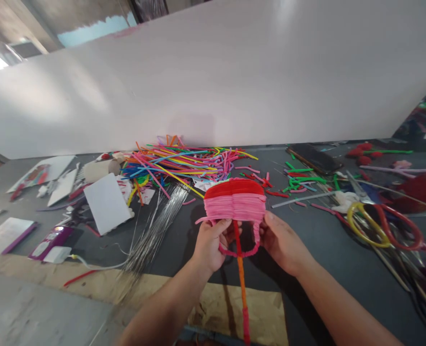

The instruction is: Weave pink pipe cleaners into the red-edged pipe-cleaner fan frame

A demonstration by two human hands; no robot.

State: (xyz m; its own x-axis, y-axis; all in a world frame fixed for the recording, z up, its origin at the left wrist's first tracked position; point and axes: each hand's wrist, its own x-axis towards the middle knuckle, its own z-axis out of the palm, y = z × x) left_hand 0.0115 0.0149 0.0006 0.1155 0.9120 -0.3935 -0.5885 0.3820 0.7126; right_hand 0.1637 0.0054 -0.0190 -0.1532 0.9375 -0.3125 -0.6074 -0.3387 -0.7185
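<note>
The left hand [210,244] pinches a pink-and-red piece [234,206], the right hand [284,244] its side. Beyond them, rows [249,199] are packed; between them, the lower loop [256,235] stands unfilled.

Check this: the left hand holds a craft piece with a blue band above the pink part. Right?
No: the band is red, not blue, as the head view shows. The left hand does hold the craft piece, band above the pink part.

There are two hands [211,245] [283,240] and one pink-and-red fuzzy panel [234,206]; far, one heap of coloured stems [184,166], too tangled to count; left, one wire bundle [158,228]; right, two scissor loops [350,221] [411,219] and one phone [314,158].
</note>
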